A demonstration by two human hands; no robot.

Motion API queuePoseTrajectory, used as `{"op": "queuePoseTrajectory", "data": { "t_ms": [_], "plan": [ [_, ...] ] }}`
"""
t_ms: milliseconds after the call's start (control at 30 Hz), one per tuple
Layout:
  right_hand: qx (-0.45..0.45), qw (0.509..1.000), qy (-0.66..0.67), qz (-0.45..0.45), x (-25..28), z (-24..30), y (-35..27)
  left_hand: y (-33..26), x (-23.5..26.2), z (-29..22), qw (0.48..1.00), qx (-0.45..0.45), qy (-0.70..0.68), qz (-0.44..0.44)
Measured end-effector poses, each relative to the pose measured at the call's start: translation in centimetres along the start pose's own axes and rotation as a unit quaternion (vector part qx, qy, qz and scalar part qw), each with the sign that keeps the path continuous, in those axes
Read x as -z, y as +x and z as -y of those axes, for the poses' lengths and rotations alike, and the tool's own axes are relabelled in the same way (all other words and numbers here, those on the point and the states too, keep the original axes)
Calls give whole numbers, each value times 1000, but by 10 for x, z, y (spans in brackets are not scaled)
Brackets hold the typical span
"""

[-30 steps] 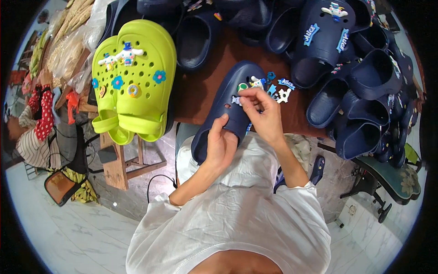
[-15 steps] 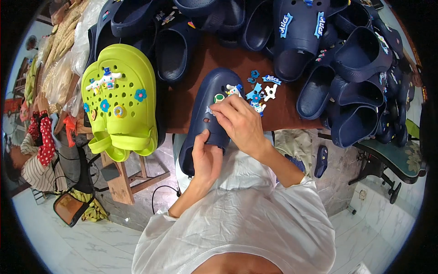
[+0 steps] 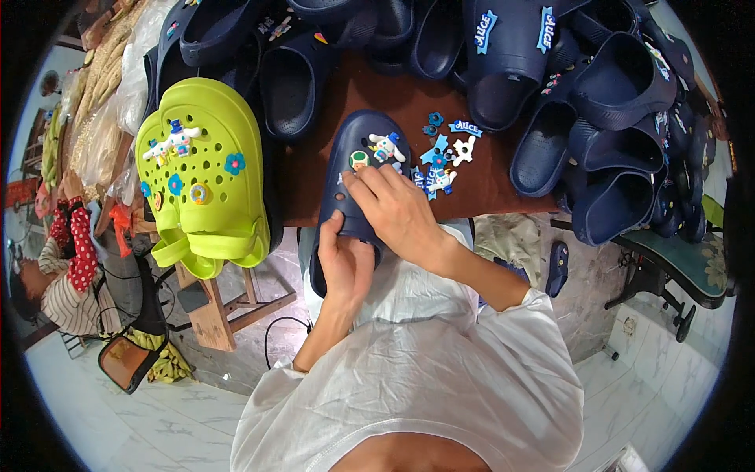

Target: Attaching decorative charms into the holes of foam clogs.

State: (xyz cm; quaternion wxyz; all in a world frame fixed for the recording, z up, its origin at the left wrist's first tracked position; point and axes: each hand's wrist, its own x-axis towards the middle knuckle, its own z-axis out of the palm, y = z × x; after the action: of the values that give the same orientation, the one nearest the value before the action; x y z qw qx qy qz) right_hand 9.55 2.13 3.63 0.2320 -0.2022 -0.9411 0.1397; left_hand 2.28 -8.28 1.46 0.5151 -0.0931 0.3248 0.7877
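A navy clog (image 3: 348, 140) lies toe-away at the near edge of the brown table. My left hand (image 3: 347, 267) is closed on its heel end, thumb on top and fingers inside the opening. My right hand (image 3: 399, 214) presses its bent fingertips onto the clog's upper, over a pale charm mostly hidden beneath them. Farther up the upper sit a round green-and-white charm (image 3: 359, 160) and a white figure charm with a blue hat (image 3: 386, 147). Beside the clog are loose charms: a white one (image 3: 463, 149), a blue flower (image 3: 435, 119) and a blue banner (image 3: 465, 127).
Lime-green clogs (image 3: 212, 130) with charms stand at the left. Navy clogs (image 3: 503, 71) are piled along the back and right of the brown table (image 3: 377, 88). A wooden stool (image 3: 211, 318) is below left, a chair (image 3: 692, 271) at right. Another person's dotted sleeve (image 3: 81, 244) shows far left.
My right fingers have gone from a raised pinch at the pale charm to lying lower and flatter over it. The view has shifted slightly; my left hand keeps its hold on the clog.
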Motion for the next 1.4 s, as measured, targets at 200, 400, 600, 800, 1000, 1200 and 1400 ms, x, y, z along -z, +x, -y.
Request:
{"op": "queuePoseTrajectory", "data": {
  "t_ms": [200,400,600,800,1000,1200,1400],
  "plan": [
    [-80,973,210,-49,-2,-23,-12,16,2,-11,998,17,-53,-32],
    [-151,985,66,-60,4,-101,-20,18,-1,-10,997,28,-38,-55],
    [-153,988,-6,-16,-7,-137,-16,18,-3,-12,996,38,-44,-70],
    [-148,989,-23,2,-10,-140,-6,23,-7,-16,991,72,-50,-99],
    [-149,988,-44,24,-13,-142,-7,22,-12,-13,991,75,-33,-103],
    [-253,963,75,-47,5,-125,-6,24,-14,-9,993,58,-42,-91],
    [-228,911,345,3,24,-75,-4,24,-19,-2,996,34,-30,-76]
  ]
}}
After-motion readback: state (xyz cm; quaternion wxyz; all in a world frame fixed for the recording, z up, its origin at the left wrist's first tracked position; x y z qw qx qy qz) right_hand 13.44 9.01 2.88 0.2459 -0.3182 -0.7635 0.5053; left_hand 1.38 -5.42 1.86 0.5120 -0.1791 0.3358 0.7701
